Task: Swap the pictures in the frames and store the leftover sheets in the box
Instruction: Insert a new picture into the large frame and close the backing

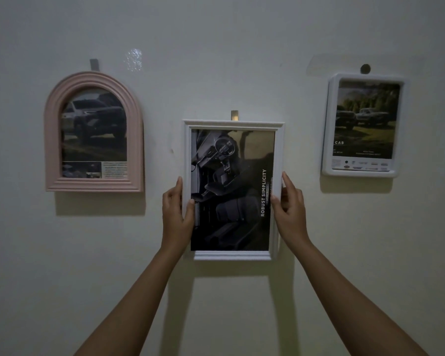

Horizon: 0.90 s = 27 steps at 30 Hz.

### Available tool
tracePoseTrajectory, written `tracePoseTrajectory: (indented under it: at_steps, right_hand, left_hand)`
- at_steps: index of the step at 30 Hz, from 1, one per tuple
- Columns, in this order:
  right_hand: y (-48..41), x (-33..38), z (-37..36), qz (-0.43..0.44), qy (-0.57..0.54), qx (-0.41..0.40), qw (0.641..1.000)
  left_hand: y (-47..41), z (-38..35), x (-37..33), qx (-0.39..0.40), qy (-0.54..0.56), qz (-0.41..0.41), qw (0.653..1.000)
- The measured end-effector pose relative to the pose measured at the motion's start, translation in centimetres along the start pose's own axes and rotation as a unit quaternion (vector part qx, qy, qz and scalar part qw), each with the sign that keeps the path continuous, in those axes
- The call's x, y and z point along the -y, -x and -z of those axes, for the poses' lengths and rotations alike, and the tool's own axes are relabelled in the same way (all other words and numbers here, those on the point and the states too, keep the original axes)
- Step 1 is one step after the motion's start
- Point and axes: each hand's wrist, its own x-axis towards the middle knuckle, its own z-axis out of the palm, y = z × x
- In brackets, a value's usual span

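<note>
Both forearms reach up from the bottom edge toward the wall (221,47), and they are the nearest things to the camera. Left hand (177,214) is clamped on the left side of the white frame (233,255): its thumb lies over the front moulding and touches the picture's edge, while the fingers go behind the side. Right hand (289,210) is clamped on the right side the same way, thumb on the front, fingers stretched up along the outer edge. Each grip sits on the lower half of the frame.

That frame is rectangular with stepped white moulding, upright and roughly level, its top edge just under a small metal hook (234,115). Whether it hangs from the hook cannot be told. Its picture (231,191) is dark: a car interior with a steering wheel and seats, turned sideways, with "ROBUST SIMPLICITY" running up the right side.

To the left, well apart, hangs a pink arched frame (94,132) under a strip of tape, holding a picture of a pickup truck with small images and text below. To the right and higher hangs a white frame with rounded corners (362,125) on a round peg, showing two trucks before trees and the letters "CAB".

Bare wall lies on both sides of the held frame, between it and its neighbours, and below it down to the arms. Light is dim, and shadows fall under each frame.
</note>
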Motion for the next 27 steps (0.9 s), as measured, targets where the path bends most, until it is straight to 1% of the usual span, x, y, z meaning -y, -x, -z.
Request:
tracePoseTrajectory:
  at_steps: [9,27]
  right_hand:
    - [0.02,-0.34,0.20,-0.002,0.010,-0.016,1.000]
    - [0.57,-0.25,0.62,-0.017,0.011,-0.007,1.000]
  left_hand:
    - [0.56,-0.30,0.15,0.006,0.027,0.017,0.999]
    - [0.58,0.16,-0.15,0.006,0.014,0.016,1.000]
